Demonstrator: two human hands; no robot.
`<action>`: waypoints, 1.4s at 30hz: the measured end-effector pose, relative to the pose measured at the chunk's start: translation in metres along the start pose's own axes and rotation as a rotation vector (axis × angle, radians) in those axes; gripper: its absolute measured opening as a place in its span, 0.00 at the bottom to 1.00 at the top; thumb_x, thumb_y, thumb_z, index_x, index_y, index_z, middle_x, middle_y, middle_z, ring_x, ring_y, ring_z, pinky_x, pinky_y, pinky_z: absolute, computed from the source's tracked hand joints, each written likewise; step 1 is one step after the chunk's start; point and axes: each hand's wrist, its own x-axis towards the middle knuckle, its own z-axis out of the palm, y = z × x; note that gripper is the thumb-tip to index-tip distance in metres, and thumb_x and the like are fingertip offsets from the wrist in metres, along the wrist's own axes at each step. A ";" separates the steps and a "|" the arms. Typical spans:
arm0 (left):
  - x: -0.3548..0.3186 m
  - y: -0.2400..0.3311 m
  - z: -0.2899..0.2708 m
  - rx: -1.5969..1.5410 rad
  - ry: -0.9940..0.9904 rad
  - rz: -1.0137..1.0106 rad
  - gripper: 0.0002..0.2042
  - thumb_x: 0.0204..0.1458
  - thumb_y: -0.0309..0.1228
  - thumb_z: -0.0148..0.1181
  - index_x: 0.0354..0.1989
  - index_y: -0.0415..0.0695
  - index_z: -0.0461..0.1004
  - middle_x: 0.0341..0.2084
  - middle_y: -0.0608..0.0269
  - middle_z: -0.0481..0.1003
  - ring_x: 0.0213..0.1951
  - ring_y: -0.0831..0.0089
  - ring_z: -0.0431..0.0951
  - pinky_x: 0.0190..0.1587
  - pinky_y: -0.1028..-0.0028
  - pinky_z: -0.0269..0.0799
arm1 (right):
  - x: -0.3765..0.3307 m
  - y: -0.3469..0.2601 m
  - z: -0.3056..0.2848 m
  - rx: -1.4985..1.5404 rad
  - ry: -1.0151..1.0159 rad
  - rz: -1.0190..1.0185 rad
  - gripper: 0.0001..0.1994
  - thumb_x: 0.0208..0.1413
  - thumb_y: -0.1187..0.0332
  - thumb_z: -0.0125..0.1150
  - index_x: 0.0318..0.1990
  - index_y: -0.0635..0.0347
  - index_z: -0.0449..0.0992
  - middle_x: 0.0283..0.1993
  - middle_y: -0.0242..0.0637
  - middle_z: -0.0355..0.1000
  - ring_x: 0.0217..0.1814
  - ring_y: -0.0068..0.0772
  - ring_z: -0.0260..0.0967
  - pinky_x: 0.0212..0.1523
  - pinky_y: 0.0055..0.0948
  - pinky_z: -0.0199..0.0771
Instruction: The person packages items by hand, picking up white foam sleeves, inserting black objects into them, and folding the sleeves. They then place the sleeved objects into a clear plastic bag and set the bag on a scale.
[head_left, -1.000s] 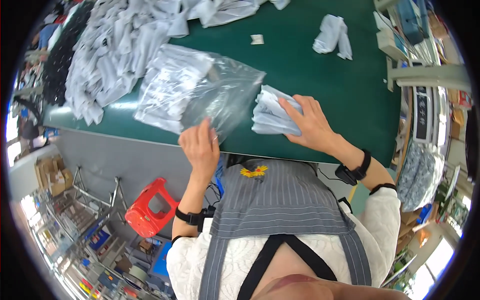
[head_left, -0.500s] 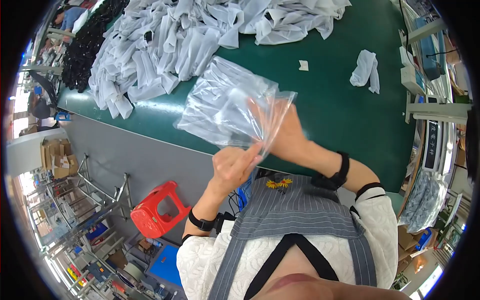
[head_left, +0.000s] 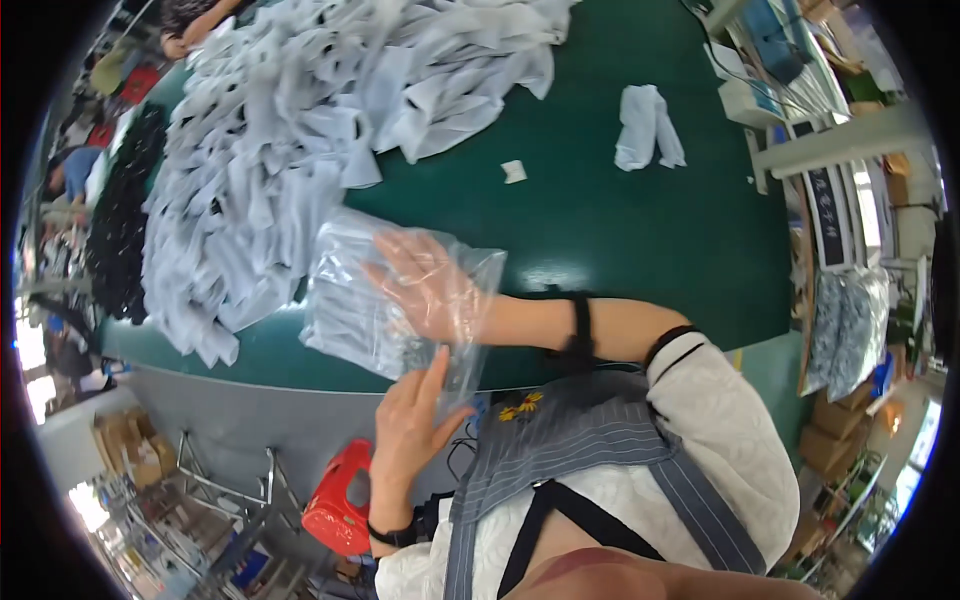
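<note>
**Clear plastic bag held open at the table edge**

Clear plastic bag (head_left: pixel 400 300), holding folded grey cloth, lies on the green table (head_left: pixel 620 230) near its front edge. Right hand (head_left: pixel 425 285) is inside the bag, fingers spread flat. Left hand (head_left: pixel 410 420) pinches the bag's lower corner. Grey cloth pile (head_left: pixel 300 130) lies just beyond.

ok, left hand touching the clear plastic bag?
Touching. The head view shows the left hand pinching the lower edge of the clear plastic bag between thumb and fingers, while the right hand sits inside the bag, seen through the film.
</note>
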 end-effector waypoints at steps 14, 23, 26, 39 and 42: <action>0.156 0.138 -0.008 -0.357 0.688 0.521 0.09 0.52 0.33 0.53 0.38 0.44 0.70 0.31 0.51 0.75 0.23 0.63 0.74 0.24 0.68 0.70 | -0.084 0.286 -0.148 -0.430 0.066 0.623 0.22 0.54 0.54 0.62 0.51 0.58 0.72 0.52 0.44 0.69 0.54 0.50 0.64 0.55 0.43 0.64; 0.144 0.157 -0.012 -0.219 0.545 0.552 0.08 0.43 0.32 0.60 0.33 0.48 0.78 0.29 0.63 0.74 0.26 0.69 0.75 0.27 0.74 0.70 | -0.100 0.160 -0.133 0.029 0.095 0.283 0.17 0.51 0.71 0.64 0.50 0.58 0.73 0.47 0.42 0.71 0.49 0.44 0.68 0.50 0.37 0.69; 0.123 0.153 -0.021 -0.215 0.460 0.494 0.11 0.44 0.36 0.61 0.37 0.50 0.79 0.29 0.63 0.75 0.27 0.69 0.76 0.25 0.72 0.70 | -0.113 0.145 -0.178 0.024 0.173 0.522 0.12 0.54 0.74 0.60 0.47 0.58 0.75 0.43 0.42 0.71 0.42 0.40 0.70 0.43 0.31 0.71; 0.071 0.067 0.100 -0.342 -0.171 0.263 0.20 0.43 0.18 0.59 0.48 0.41 0.75 0.34 0.56 0.75 0.33 0.61 0.77 0.33 0.70 0.74 | -0.071 0.135 -0.121 -0.255 -0.188 0.440 0.12 0.54 0.60 0.63 0.37 0.58 0.73 0.39 0.38 0.70 0.32 0.43 0.73 0.28 0.35 0.71; 0.068 0.068 0.114 -0.378 -0.076 0.130 0.22 0.44 0.19 0.61 0.52 0.40 0.73 0.38 0.55 0.75 0.37 0.59 0.77 0.36 0.69 0.74 | -0.065 0.120 -0.157 -0.135 -0.171 0.327 0.11 0.54 0.63 0.64 0.36 0.60 0.72 0.40 0.39 0.70 0.31 0.42 0.72 0.28 0.33 0.71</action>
